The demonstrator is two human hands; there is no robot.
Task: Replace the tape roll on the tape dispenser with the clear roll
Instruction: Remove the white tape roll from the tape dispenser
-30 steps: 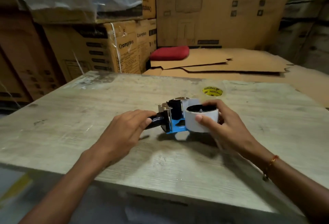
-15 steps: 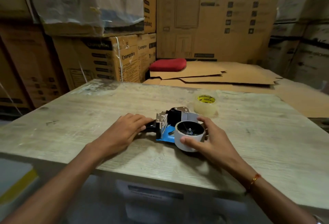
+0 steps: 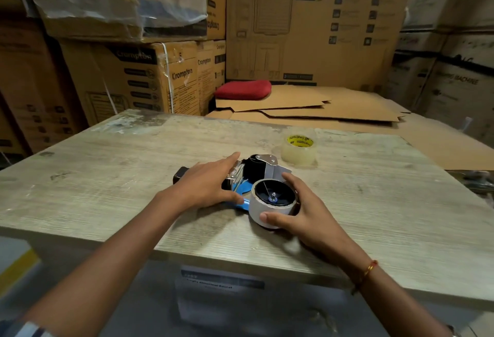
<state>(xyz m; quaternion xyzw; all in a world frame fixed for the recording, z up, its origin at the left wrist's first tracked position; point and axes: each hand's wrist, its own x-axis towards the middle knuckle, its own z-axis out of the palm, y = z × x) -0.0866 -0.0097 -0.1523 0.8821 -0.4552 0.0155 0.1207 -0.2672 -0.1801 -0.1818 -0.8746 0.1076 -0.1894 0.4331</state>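
Note:
A tape dispenser (image 3: pixel 254 169) with a blue frame, black handle and metal blade guard lies on its side on the wooden table (image 3: pixel 133 176). A white tape roll (image 3: pixel 263 211) sits on its black hub. My right hand (image 3: pixel 302 211) grips this white roll, thumb on the near side, fingers round the far side. My left hand (image 3: pixel 205 184) lies flat over the dispenser's handle and frame, fingers straight, pressing it down. The clear roll (image 3: pixel 298 149), with a yellow printed core, stands apart on the table behind the dispenser.
Stacked cardboard boxes (image 3: pixel 133 77) rise behind and to the left of the table. Flattened cardboard sheets (image 3: pixel 307 109) and a red cushion (image 3: pixel 243 90) lie beyond the far edge. The table's near edge is close to my forearms.
My left hand has left the black handle and moved forward, now flat over the dispenser's frame. My right hand keeps hold of the white roll. The camera has tilted up a little.

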